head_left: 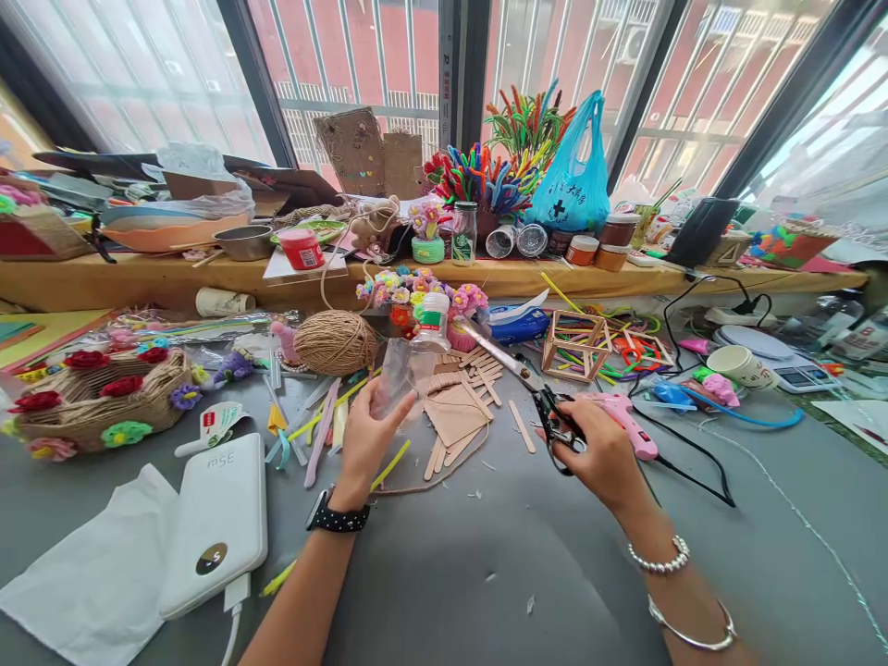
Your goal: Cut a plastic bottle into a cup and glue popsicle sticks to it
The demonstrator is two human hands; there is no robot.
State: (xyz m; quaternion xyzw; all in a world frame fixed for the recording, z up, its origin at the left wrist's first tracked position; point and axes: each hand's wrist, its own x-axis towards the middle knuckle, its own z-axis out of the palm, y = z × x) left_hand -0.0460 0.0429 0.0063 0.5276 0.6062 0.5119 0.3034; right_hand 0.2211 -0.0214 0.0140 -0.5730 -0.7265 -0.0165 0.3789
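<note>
Clear plastic [397, 372] is being held mid-scene by the left hand [369, 425]; scissors [530, 379] are gripped at the handles by the right hand [600, 449], apparently for control, blades pointed far-left, sticks [522, 427] lying between.

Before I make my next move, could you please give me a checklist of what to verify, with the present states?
1. Right hand holding the scissors: ok.
2. Left hand holding the clear plastic piece: ok.
3. Left hand away from the blades: ok, a gap shows.
4. Table free of scraps: not ok, small bits lie there.
5. Pink glue gun cool: cannot tell.
</note>
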